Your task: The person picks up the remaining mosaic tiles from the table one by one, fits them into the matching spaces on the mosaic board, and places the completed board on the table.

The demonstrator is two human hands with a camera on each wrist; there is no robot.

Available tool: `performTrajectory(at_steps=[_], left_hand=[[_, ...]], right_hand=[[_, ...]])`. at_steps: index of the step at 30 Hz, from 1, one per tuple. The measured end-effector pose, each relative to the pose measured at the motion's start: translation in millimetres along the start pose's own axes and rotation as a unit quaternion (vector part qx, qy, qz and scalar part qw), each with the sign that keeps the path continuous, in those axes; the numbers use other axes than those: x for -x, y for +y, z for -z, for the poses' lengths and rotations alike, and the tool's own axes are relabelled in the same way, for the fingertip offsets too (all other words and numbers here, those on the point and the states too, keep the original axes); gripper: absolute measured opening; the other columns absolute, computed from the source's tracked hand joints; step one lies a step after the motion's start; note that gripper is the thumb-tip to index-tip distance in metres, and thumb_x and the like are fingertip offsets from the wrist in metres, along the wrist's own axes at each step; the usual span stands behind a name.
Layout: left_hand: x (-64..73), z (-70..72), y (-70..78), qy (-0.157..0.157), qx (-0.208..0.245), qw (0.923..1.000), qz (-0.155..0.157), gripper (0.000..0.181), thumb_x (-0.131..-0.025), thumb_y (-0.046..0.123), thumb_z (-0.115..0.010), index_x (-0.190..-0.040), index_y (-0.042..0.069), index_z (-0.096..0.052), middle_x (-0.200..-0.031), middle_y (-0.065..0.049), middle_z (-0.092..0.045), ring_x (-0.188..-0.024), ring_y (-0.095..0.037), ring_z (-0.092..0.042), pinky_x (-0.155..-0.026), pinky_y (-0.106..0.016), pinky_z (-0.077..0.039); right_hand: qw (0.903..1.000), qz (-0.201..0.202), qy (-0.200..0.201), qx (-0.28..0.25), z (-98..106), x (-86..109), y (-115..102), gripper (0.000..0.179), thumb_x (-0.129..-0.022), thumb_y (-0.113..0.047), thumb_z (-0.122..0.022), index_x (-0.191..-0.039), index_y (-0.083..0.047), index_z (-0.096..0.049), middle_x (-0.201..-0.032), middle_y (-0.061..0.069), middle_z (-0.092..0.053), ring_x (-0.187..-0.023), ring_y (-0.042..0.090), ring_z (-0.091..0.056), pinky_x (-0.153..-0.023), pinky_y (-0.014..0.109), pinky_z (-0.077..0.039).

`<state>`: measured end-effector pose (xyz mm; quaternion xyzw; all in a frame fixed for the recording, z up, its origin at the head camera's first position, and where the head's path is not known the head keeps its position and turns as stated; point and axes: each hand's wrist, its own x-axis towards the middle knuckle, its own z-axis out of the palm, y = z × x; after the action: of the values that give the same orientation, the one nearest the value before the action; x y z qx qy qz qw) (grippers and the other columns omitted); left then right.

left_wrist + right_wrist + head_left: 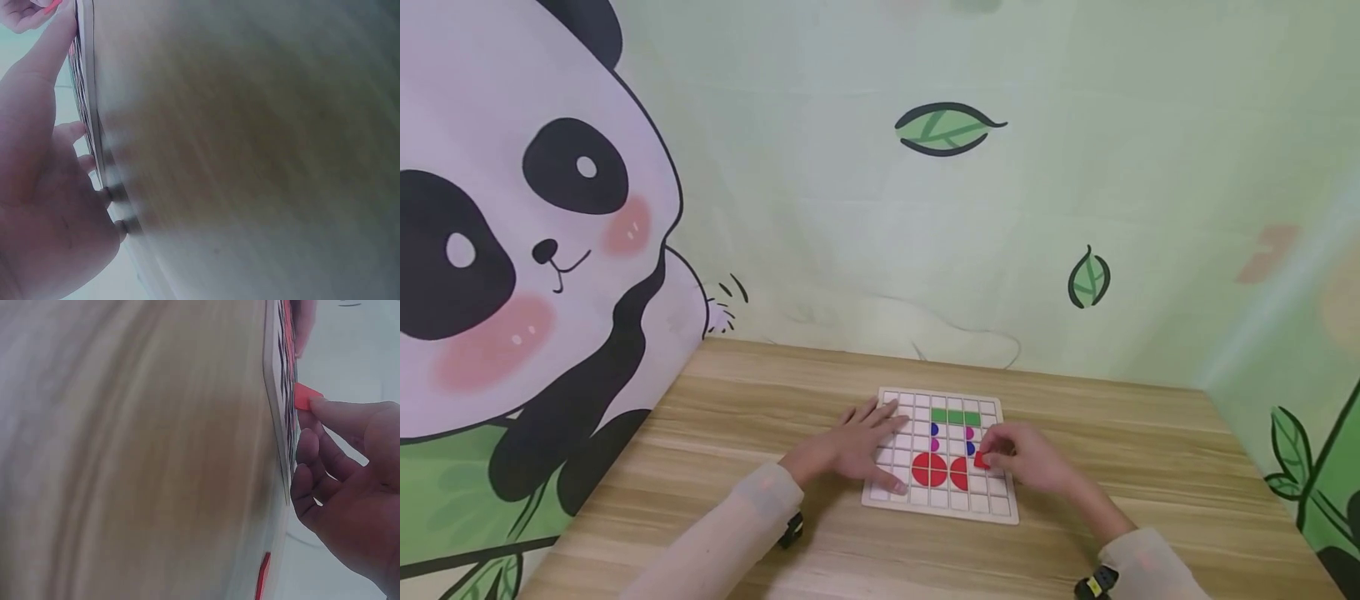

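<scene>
A white gridded board lies flat on the table. My right hand pinches a small red tile between thumb and forefinger, low over the board's right part. Left of that tile are a red half-round and a full red circle made of quarter pieces. Farther up the grid sit a row of green tiles and small magenta half-circles and blue half-circles. With its fingers spread, my left hand rests across the left edge of the board.
The wood-grain table extends around the board on all sides. Another red piece lies on the table near the right hand in the right wrist view. Behind stands a wall printed with a panda and leaves.
</scene>
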<state>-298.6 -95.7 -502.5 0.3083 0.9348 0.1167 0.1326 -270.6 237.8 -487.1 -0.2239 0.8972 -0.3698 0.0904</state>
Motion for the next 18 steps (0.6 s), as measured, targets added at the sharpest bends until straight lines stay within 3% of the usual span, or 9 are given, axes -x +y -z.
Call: performTrajectory(at_steps=[18], left_hand=[[-2.4,-2.8,-1.9,0.000,-0.004,1.0000,0.003,0.117,-0.081,0.085,-0.067,-0.171,0.027,-0.021,-0.179,-0.004,-0.005,-0.163,-0.037,0.002,-0.128,-0.064,-0.005]], right_hand=[[0.9997,-0.010,-0.009,0.021,-8.3,-5.6,-3.5,0.010,-0.101,-0.006,-0.072,-0.101,-0.016,-0.069,-0.094,-0.003,-0.064,-0.089,0.019,-0.058,-0.076,0.028,-0.052]])
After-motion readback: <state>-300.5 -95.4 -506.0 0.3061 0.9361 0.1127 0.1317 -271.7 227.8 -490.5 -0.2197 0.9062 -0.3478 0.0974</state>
